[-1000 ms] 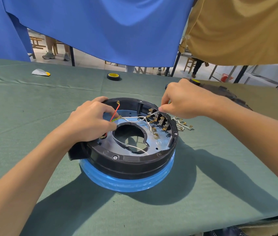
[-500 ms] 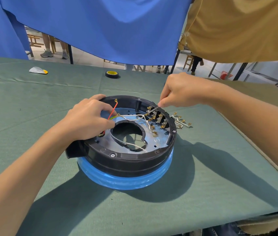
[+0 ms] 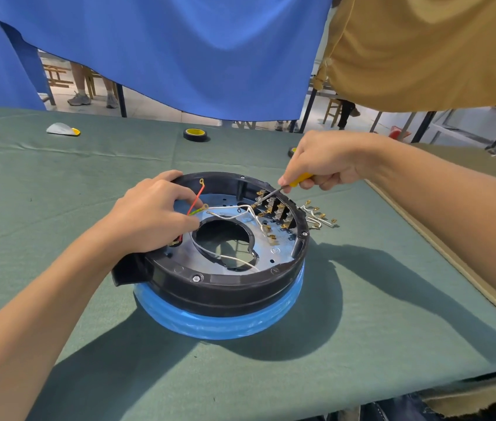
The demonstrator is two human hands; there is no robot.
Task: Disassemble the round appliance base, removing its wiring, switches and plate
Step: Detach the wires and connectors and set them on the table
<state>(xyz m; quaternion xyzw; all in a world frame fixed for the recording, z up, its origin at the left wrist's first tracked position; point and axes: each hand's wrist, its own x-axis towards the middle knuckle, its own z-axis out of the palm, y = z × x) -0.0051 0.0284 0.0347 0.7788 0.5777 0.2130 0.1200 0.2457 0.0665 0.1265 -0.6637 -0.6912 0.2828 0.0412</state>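
The round appliance base [image 3: 225,281] stands upside up on the green counter [image 3: 362,299], near the middle, with its open side to the camera. At its far right edge sits a row of switches [image 3: 275,208] with brass terminals, and the tip of a yellow-handled screwdriver [image 3: 300,179] touches them there. The right grip [image 3: 322,161] is clenched round this tool.

The step in hand seems to be freeing a terminal. I would lever gently, close to the brass tab, and not pull on the white wires [image 3: 234,209] themselves, because the tip can slip.

The left grip [image 3: 149,220] grasps the left rim with curled fingers and steadies the base. A red wire [image 3: 196,197] rises by these fingers; whether they pinch it I cannot tell.

The base has a black wall, a grey plate [image 3: 277,247] with a large round hole, and a lower part wrapped in blue film [image 3: 219,320]. Loose short wires [image 3: 316,215] lie just beside it, and a tape roll [image 3: 195,134] lies well behind.
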